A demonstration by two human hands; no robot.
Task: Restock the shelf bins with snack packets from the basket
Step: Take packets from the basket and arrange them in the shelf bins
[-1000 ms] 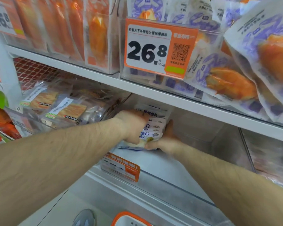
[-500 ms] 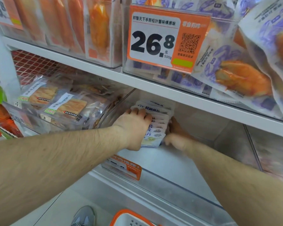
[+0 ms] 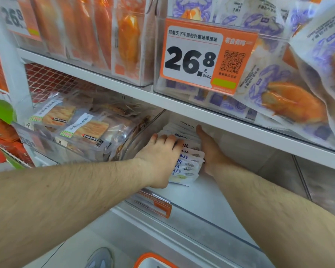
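White metal shelving [image 3: 108, 85] filled the view, each tier lined with clear plastic bins. Orange-printed pouches [image 3: 124, 37] stood in the upper-left bin, purple-and-white crab-stick packets [image 3: 290, 97] spilled from the upper-right one behind an orange-and-white price card [image 3: 207, 57], and transparent packs of dried fish [image 3: 81, 128] crowded the lower-left bin.

Under the upper shelf, the clear lower bin [image 3: 205, 194] held a row of flat white snack packets with blue lettering [image 3: 190, 161], standing on edge like filed cards at the bin's left rear, against the wall shared with the dried-fish bin. The row's long axis ran front to back, away from the person.

The left hand [image 3: 161, 157] lay on the row's left side and top, fingers nearly straight and draped over the upper edges, pressing rather than gripping. The right hand [image 3: 209, 151] stood flat against the row's right side, fingers extended toward the back. Neither hand was curled around a packet; the row was squeezed between the two palms.

Since both hands flanked the row equally, squaring it up would probably mean pushing along that front-to-back axis, toward the rear wall. Most of the bin floor to the right remained unfilled, and the orange-rimmed white basket [image 3: 153, 262] showed at the bottom edge beside a grey shoe [image 3: 101, 258], so the restocking looked far from finished.
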